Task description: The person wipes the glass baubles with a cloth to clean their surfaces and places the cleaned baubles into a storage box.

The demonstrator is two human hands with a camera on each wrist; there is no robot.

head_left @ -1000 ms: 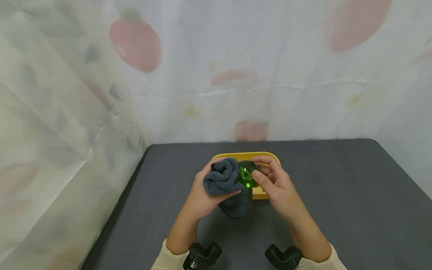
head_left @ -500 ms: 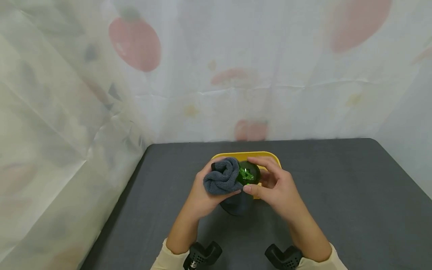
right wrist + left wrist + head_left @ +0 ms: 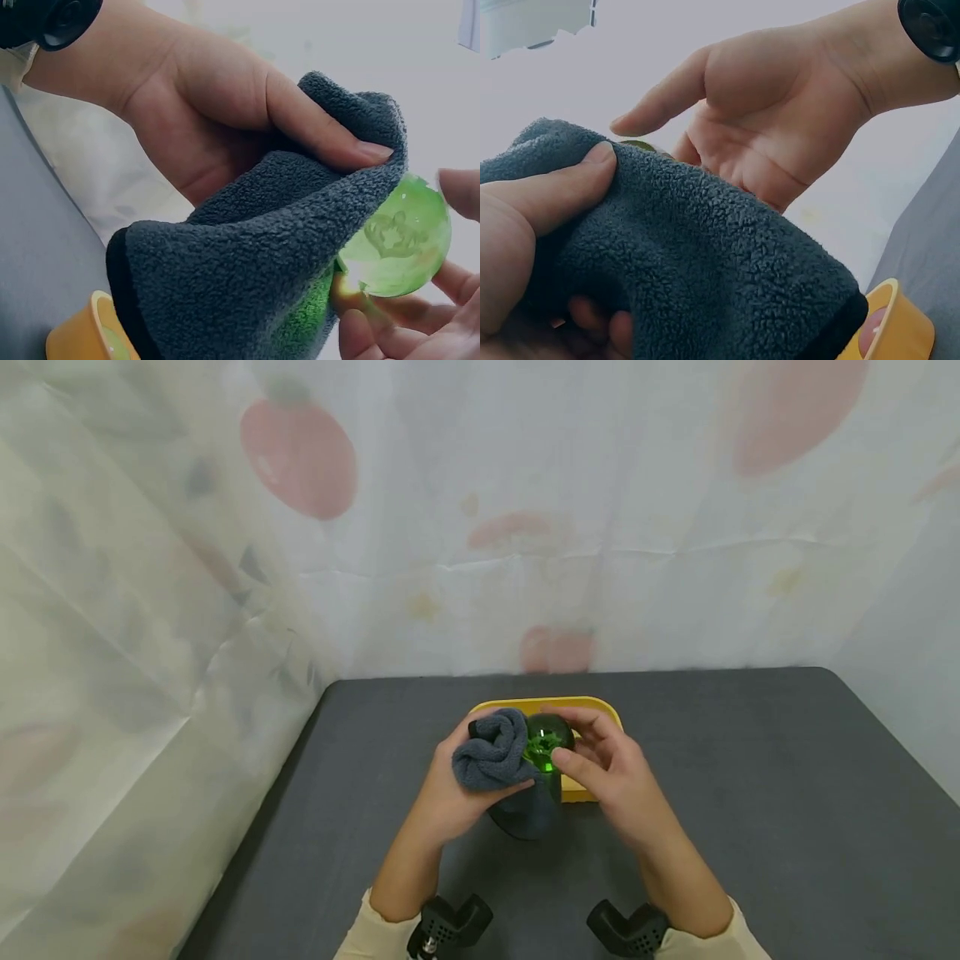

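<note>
Hands meet above the near edge of a yellow tray (image 3: 551, 704) on a dark grey table (image 3: 750, 793). The left hand (image 3: 450, 793) grasps a bunched grey cloth (image 3: 491, 756), thumb clamped over the top fold, and the cloth lies against the left side of a green glass ball (image 3: 549, 743). The right hand (image 3: 615, 777) holds the ball from the other side with its fingertips (image 3: 457, 191) curled round it, lifted off the tray. Behind the table hangs a pale curtain (image 3: 525, 527) printed with red fruit.
</note>
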